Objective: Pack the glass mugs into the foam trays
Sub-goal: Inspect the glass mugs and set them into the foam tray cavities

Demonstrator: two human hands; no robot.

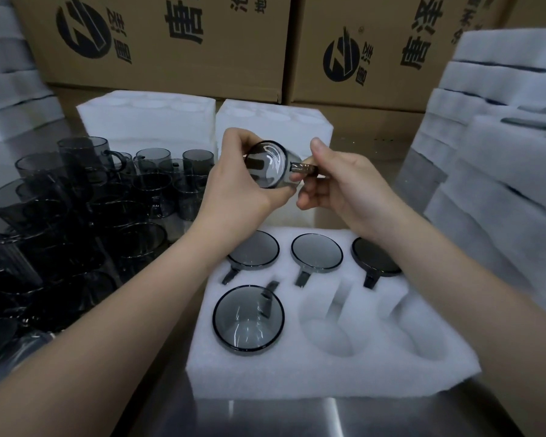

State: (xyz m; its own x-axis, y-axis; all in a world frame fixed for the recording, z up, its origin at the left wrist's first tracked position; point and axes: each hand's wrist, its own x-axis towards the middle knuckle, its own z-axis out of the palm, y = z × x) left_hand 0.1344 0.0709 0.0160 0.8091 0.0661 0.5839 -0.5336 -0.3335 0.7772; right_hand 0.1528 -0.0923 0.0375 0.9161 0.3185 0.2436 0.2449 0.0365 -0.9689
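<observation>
The left grip curls round a mug held above the tray. The right grip pinches its handle, probably to aim it at a slot. Four seated mugs fill pockets; two near pockets remain free.

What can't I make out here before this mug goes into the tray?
Head view only.
1. The held mug: the left hand and right hand cover part of its wall and handle.
2. The back-left mug in the foam tray: the left wrist hides part of its rim.
3. The loose mugs on the left: dark, overlapping, cut by the frame edge; uncountable.
</observation>
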